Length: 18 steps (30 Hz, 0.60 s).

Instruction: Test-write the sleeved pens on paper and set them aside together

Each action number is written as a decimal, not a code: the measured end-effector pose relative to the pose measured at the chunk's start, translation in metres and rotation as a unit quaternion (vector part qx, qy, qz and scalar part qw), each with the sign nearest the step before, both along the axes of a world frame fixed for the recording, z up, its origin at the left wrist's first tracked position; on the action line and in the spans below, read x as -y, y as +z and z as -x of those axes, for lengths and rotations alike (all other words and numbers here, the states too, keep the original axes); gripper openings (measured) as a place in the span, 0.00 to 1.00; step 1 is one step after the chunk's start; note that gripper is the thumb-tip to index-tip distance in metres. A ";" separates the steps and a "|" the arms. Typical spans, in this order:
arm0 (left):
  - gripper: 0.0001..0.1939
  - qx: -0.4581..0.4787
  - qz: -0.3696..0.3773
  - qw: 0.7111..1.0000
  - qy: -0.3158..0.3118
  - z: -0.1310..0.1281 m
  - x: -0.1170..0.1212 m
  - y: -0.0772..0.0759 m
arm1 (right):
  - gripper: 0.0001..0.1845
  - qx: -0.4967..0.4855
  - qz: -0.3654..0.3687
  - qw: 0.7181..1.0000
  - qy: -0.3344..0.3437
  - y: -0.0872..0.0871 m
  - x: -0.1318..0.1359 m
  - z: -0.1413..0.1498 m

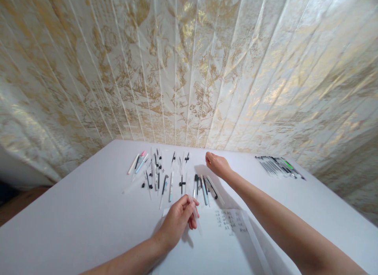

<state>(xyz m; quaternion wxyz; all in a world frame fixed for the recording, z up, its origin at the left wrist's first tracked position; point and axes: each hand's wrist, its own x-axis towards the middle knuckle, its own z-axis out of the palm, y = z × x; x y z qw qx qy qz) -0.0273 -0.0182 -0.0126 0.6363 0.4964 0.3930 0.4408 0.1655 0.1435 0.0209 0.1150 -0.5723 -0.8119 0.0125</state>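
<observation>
Over a white sheet of paper [203,247], my left hand [178,216] is closed on a thin, see-through pen barrel [195,214], which slants down between the thumb and fingers. My right hand [217,164] hovers farther back, to the right of the loose pen parts, with its fingers curled together. Whatever it may hold is hidden or too small to name. Just beyond my left hand lie several pens and barrels, among them a light blue pen [204,191] and a black refill [212,188]. A small black cap [182,183] is near them.
More pen parts spread over the white table [73,204], with a pink-ended pen [143,153] at the far left of them. A neat row of assembled-looking pens [279,167] lies at the right. Handwriting [230,220] marks the paper. A gold-patterned curtain [189,70] hangs behind.
</observation>
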 end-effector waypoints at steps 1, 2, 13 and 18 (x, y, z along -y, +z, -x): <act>0.17 -0.001 0.005 1.000 0.001 0.000 0.000 0.000 | 0.09 -0.028 -0.006 1.000 -0.003 0.005 0.001 -0.003; 0.16 -0.004 0.008 1.000 0.001 0.000 0.000 0.000 | 0.10 -0.058 -0.013 0.998 -0.005 0.011 0.003 -0.005; 0.19 -0.087 -0.007 0.995 -0.039 0.003 0.003 0.002 | 0.15 -0.609 0.116 0.785 0.002 0.044 0.103 -0.029; 0.22 -0.123 -0.014 0.991 -0.056 0.002 0.006 0.003 | 0.15 -0.727 0.158 0.664 -0.080 0.026 0.134 -0.042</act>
